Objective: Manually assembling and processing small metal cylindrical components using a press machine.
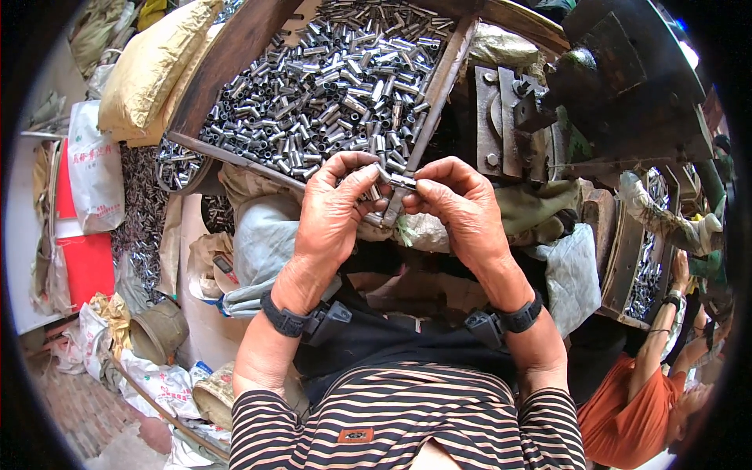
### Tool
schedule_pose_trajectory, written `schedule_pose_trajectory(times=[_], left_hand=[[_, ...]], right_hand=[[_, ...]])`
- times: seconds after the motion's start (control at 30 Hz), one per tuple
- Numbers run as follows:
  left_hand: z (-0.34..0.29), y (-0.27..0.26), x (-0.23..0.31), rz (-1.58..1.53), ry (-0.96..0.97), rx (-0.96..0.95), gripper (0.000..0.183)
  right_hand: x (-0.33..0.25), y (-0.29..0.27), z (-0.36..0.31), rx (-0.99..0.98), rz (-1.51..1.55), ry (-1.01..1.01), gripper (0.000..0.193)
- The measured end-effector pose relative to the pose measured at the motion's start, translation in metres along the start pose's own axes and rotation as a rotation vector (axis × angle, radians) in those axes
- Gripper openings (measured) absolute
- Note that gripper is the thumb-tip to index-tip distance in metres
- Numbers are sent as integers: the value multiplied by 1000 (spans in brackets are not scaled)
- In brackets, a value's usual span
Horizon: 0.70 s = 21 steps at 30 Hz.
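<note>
In the head view, the metal tube [402,181] lies between both hands near the wooden tray's [235,162] near corner, long axis roughly left-right, right end pinched in the right hand's [464,202] closed grip, the left hand [330,205] curled around more tubes [383,190].

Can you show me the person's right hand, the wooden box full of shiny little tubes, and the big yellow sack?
Right hand [468,205]: head view, middle of the hand.
Wooden box [227,66]: head view, its left wall.
Yellow sack [149,66]: head view, middle of its front.
</note>
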State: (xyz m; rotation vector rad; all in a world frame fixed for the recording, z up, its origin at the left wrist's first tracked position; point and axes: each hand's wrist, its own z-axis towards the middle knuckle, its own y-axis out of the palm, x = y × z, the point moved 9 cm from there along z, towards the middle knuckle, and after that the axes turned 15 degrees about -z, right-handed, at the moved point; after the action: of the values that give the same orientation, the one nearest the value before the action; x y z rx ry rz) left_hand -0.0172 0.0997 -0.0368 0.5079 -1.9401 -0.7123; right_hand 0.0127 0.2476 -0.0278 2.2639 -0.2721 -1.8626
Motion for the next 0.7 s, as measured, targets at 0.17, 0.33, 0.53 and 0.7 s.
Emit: schedule_pose_trajectory(times=[0.17, 0.33, 0.53, 0.7], left_hand=[[-2, 5, -5, -19, 31, -15, 15], [-5, 20, -13, -68, 69, -87, 15], [-9, 36, -22, -111, 80, -101, 16], [-13, 45, -27, -51, 106, -121, 16]], right_hand=[[1, -5, -6, 9, 37, 13, 11], [7, -15, -12, -1, 225, 95, 12], [5, -27, -21, -10, 274, 108, 12], [3, -33, -28, -23, 274, 84, 13]])
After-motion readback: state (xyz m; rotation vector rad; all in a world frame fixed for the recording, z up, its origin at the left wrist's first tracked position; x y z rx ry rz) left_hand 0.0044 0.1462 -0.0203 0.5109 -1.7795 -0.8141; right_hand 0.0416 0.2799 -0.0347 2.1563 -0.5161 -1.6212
